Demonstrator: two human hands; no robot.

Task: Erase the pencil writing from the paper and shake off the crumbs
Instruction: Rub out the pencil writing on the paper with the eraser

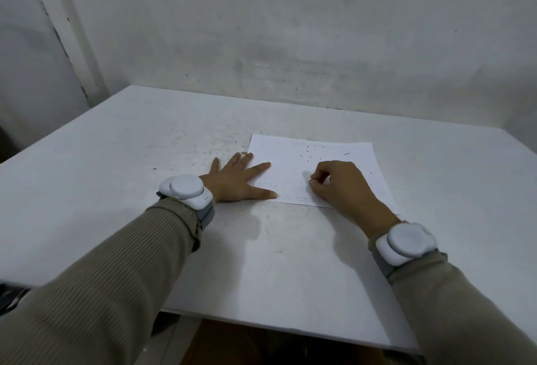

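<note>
A white sheet of paper (290, 158) lies flat on the white table (116, 161), right of centre. Faint pencil writing (286, 194) shows near its front left edge. Dark eraser crumbs (311, 155) are scattered over the far half of the sheet. My left hand (238, 180) lies flat with fingers spread, pressing the paper's left edge down. My right hand (340, 187) rests on the paper with its fingers curled, pinching a small object at its fingertips that is almost wholly hidden, probably an eraser (311, 181).
A stained white wall (290, 44) rises right behind the table's far edge. The table's near edge (261, 327) runs just below my forearms. Grey specks mark the tabletop left of the paper.
</note>
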